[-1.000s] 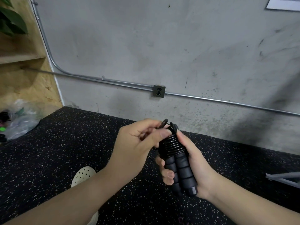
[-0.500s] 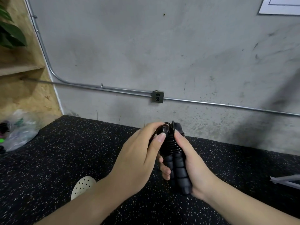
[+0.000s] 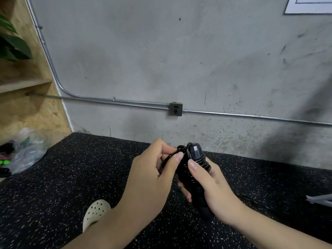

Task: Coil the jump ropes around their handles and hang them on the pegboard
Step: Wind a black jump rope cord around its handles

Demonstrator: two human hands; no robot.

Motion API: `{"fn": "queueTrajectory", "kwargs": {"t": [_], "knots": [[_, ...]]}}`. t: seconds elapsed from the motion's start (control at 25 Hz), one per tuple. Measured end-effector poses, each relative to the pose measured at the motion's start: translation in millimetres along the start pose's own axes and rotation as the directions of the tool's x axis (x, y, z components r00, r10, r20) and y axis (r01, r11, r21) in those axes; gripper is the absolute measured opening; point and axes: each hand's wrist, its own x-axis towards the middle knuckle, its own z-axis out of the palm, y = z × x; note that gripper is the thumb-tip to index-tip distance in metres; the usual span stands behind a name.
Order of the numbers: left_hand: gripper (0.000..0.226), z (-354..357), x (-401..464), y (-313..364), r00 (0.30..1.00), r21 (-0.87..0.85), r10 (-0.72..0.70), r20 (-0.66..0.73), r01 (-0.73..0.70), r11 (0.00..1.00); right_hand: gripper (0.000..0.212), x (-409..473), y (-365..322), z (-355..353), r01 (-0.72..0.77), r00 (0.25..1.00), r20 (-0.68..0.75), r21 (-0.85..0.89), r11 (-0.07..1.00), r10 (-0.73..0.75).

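The jump rope [image 3: 195,169] sits between the 2 hands, held above the black speckled floor [image 3: 71,177] in front of the grey concrete wall [image 3: 179,60]. The right hand [image 3: 212,186] wraps its fingers round the 2 black handles [image 3: 201,203], which lie side by side and run down out of the palm toward the wrist; its thumb [image 3: 195,167] presses against the coils near the top. The left hand [image 3: 152,175], just beside it and touching the bundle, pinches a loop of the rope [image 3: 171,155] between thumb and forefinger at the upper end of the handles.

The rope is thin, black and glossy, wound in tight turns around the upper part of both handles. A blocky black handle cap [image 3: 195,150] pokes out above the coils. The lower grips look padded and ribbed, though blur hides detail.

Beyond the hands, a metal conduit [image 3: 125,101] runs along the wall through an outlet box [image 3: 175,109]. Far to the left of the left hand stands a plywood shelf unit [image 3: 23,97] with green leaves [image 3: 14,44] above and a clear plastic bag [image 3: 27,151] at its foot. Below the left forearm shows a cream perforated clog [image 3: 97,211]. To the right of the right hand, a grey flat piece [image 3: 321,199] lies at the frame's edge. A white sheet [image 3: 309,5] hangs on the wall, top right.
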Motion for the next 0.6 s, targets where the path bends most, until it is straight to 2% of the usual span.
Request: {"fn": "queueTrajectory", "kwargs": {"t": [0.16, 0.28, 0.4, 0.44, 0.52, 0.6], "knots": [[0.011, -0.4, -3.9, 2.8, 0.998, 0.121, 0.047, -0.044, -0.041, 0.992, 0.023, -2.5, -6.5, 1.6, 0.051, 0.999, -0.007, -0.061, 0.997, -0.051], [0.012, -4.1, -6.1, 6.9, 0.998, 0.160, 0.063, 0.009, -0.063, 0.985, 0.017, -5.5, -14.9, 1.7, 0.070, 0.997, 0.024, -0.091, 0.993, -0.068], [0.047, -10.2, -10.3, 13.9, 0.990, 0.195, 0.033, 0.137, -0.059, 0.979, 0.027, -11.6, -20.7, -1.1, 0.044, 0.998, 0.042, -0.116, 0.992, -0.040], [0.049, -12.0, -12.1, 16.0, 0.984, 0.228, 0.025, 0.175, -0.065, 0.972, 0.027, -14.8, -23.1, -1.4, 0.042, 0.998, 0.045, -0.142, 0.989, -0.036], [0.041, -13.3, -15.6, 21.2, 0.977, 0.283, 0.044, 0.207, -0.103, 0.953, 0.024, -20.3, -27.5, -1.0, 0.035, 0.998, 0.049, -0.173, 0.984, -0.027], [0.031, -12.0, -17.8, 27.6, 0.983, 0.282, 0.067, 0.173, -0.115, 0.952, 0.022, -25.0, -33.8, 0.8, 0.039, 0.998, 0.048, -0.195, 0.980, -0.031]]}}
